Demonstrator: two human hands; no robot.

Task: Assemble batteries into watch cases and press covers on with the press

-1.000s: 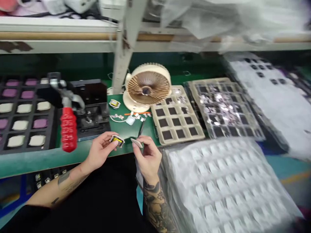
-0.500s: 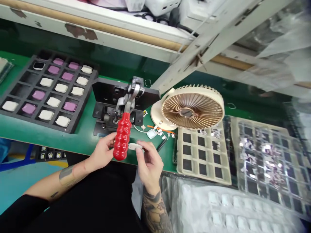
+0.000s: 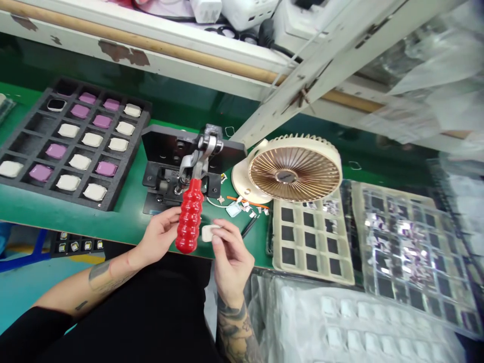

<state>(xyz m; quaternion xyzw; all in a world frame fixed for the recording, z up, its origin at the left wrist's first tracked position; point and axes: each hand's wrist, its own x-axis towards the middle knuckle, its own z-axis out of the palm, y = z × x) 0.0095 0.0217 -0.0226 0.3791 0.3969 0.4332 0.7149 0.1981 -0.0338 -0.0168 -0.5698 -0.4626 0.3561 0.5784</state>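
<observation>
My right hand (image 3: 232, 257) is closed, pinching a small white watch-shaped case (image 3: 208, 233) with rounded corners between thumb and fingers. Its broad face is turned partly up, just right of the red ribbed handle (image 3: 189, 217). That handle belongs to a toggle clamp (image 3: 207, 146) on a black metal fixture (image 3: 166, 174). On the handle's other side my left hand (image 3: 159, 234) has its fingers curled and its fingertips hidden behind the handle. What the left fingers hold, if anything, does not show. More white and purple cases fill several pockets of a dark foam tray (image 3: 109, 201).
A cream desk fan (image 3: 295, 171) stands right of the fixture. Small loose parts, an orange stick (image 3: 234, 198) and black tweezers (image 3: 248, 227) lie before it. Farther right are a beige divided tray (image 3: 313, 276) and a clear compartment tray (image 3: 412, 297) with shiny pieces.
The white case has turned in my right hand, from edge-on to showing its broad face. The view has shifted slightly; my left hand stays by the red handle.
</observation>
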